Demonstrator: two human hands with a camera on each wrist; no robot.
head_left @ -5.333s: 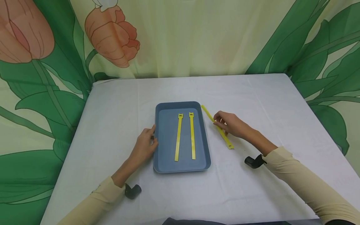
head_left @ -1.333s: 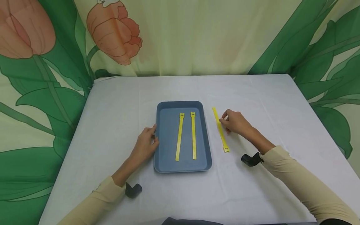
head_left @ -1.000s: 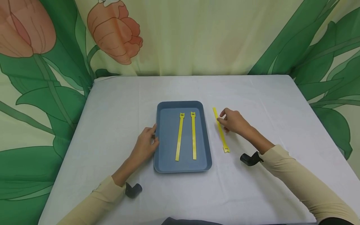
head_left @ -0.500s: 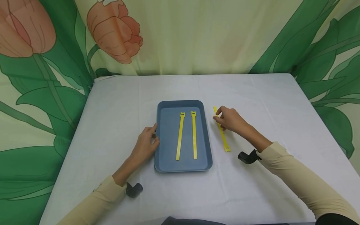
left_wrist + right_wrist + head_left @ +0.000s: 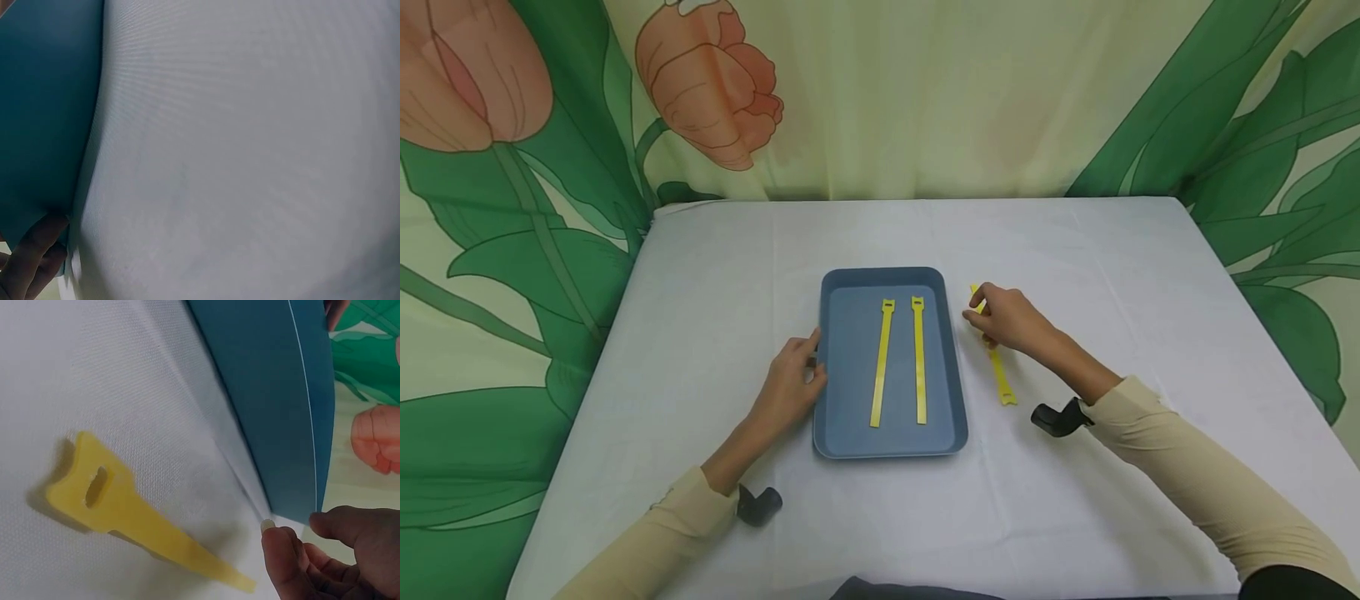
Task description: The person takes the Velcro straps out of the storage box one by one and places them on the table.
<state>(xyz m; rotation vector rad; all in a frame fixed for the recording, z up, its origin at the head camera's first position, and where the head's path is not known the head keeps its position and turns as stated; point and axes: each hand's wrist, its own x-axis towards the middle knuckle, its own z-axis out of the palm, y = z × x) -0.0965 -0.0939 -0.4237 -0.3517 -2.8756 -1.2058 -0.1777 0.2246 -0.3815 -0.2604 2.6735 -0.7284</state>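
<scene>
A blue-grey tray [image 5: 848, 358] lies upright on the table, with two yellow slotted cable ties, the left one [image 5: 882, 367] slightly slanted and the right one [image 5: 920, 367] nearly straight. My left hand [image 5: 786, 379] touches the tray's left side with thumb and index fingertip; the left wrist view shows fingers [image 5: 40, 244] against its outer wall. Right of the tray, a third yellow cable tie [image 5: 1002, 387] rests on the cloth, slotted head towards me. My right hand [image 5: 1011, 318] hovers over its upper part and hides some of it. In the right wrist view, thumb and fingertips are apart with nothing between them.
A white cloth [image 5: 715, 275] covers the table. Behind it hangs a curtain [image 5: 925, 100] printed with flowers and leaves. Black wrist cameras, the left one [image 5: 758, 506] and the right one [image 5: 1058, 418], stick out low over the cloth.
The third cable tie, earlier slanted with its tail at the tray's rim, now lies straighter and apart from the tray. My right hand has since slid left across it. The left hand stays put.
</scene>
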